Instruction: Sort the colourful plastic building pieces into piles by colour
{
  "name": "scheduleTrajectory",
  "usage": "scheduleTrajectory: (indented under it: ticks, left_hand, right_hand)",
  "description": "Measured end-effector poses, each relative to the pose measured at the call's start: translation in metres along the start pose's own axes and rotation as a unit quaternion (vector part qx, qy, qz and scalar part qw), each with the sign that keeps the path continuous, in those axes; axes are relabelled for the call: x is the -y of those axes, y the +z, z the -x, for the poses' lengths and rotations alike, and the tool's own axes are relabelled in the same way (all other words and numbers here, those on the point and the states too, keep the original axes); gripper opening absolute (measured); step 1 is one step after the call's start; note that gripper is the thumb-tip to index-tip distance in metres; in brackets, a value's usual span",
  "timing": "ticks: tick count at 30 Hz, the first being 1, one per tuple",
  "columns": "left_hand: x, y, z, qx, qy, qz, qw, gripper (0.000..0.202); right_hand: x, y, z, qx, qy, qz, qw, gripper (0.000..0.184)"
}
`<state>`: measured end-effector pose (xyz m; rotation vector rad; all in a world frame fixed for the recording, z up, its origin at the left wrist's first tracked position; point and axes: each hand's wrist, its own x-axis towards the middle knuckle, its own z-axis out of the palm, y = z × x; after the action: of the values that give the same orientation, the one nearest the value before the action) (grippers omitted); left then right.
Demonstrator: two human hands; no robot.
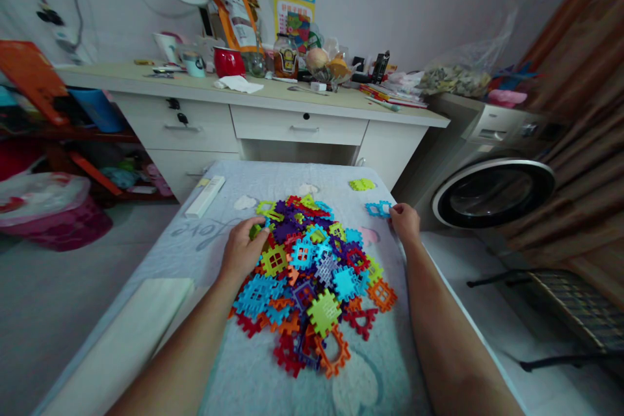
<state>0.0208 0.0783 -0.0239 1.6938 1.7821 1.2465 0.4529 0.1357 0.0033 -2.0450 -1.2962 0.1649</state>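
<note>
A heap of colourful interlocking plastic building pieces point(312, 273) lies in the middle of the cloth-covered table point(390, 364). My left hand point(245, 246) reaches into the heap's left side, its fingers closed around a yellow-green building piece point(255, 231). At the table's right edge, my right hand point(405, 220) pinches the end of a light blue building piece point(378, 209), which is at or just above the cloth. Just beyond it, apart from the heap, rests a lime green building piece point(361, 184).
A white bar-shaped object point(205, 197) lies at the table's far left, and a long white box point(146, 312) nearer me. Behind stands a cluttered desk point(302, 133). A washing machine point(492, 169) and a chair point(570, 312) are on the right, a pink bin point(58, 221) on the left.
</note>
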Motion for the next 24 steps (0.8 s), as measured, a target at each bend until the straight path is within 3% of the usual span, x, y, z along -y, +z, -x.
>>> scheduleTrajectory:
  ticks: [5,11,16,21,24]
  left_hand:
    - [-0.003,-0.001,0.001,-0.004,-0.001,0.005,1.000,0.035]
    - [-0.005,-0.001,0.001,0.003,-0.005,0.011,1.000,0.036]
    - [-0.004,0.000,0.001,0.001,0.000,0.012,1.000,0.036]
    - [-0.002,0.000,0.001,-0.002,0.000,0.011,1.000,0.035]
    - [-0.002,0.000,0.001,0.000,-0.002,0.008,1.000,0.035]
  right_hand:
    - [-0.004,0.002,0.000,0.001,-0.023,0.046,0.999,0.025]
    - [0.008,0.006,0.010,0.030,-0.095,0.124,0.987,0.039]
    - [0.012,0.007,0.018,0.066,-0.111,0.168,0.977,0.031]
    - [0.023,-0.002,0.017,0.034,-0.124,0.168,0.977,0.035]
    - [0.041,-0.010,0.018,0.119,-0.179,0.115,0.970,0.025]
